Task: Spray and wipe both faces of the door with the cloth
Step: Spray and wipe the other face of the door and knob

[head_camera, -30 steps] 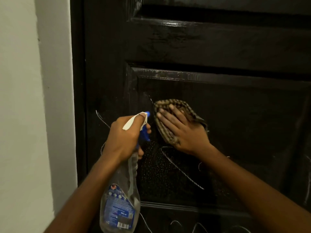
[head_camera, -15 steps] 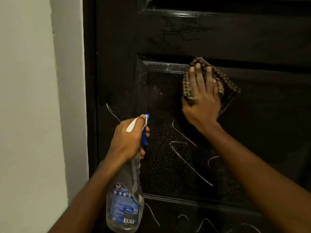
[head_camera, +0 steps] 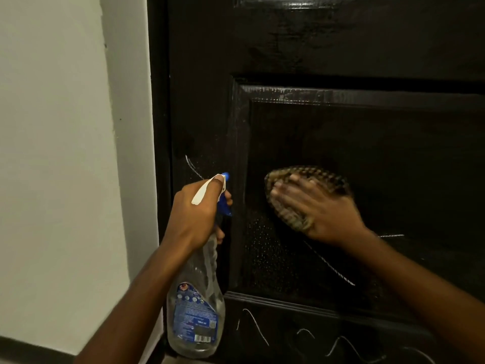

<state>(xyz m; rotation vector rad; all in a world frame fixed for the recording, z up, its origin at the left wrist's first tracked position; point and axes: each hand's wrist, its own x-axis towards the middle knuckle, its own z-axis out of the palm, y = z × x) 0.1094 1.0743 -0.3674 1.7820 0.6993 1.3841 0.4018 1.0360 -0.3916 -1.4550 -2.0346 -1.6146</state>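
Black door fills the view; white wall sits left of it. Landmark: the door's recessed panel.

Spray bottle hangs just left of the panel's left edge, nozzle toward the door. Left hand is wrapped round its neck, finger near the blue trigger. Same spot as 1.0 s and 0.5 s ago, so no new spray, I'd say.

Right hand is flat, fingers extended, pressing the cloth against the panel's left-centre. Motion-blurred.

Change: 0.5 s ago hand and cloth were up on the panel's top edge, fingers pointing up. Now they are back down at mid-height, fingers pointing left, about where they were 1.0 s ago. Reads as a fast up-and-down scrub stroke.

Not cleared yet:
- long white line in the panel's lower half, just below the right hand
- short white stroke left of the panel
- white scribbles on the rail under the panel
- spray droplets in the panel's lower-left corner, unwiped

Judgement: mid-wipe on this face, upper panel mostly done, lower part pending. Other face not in view, so it can't be judged done. Task is early to mid. The next stroke should go lower, through the droplets and the line.
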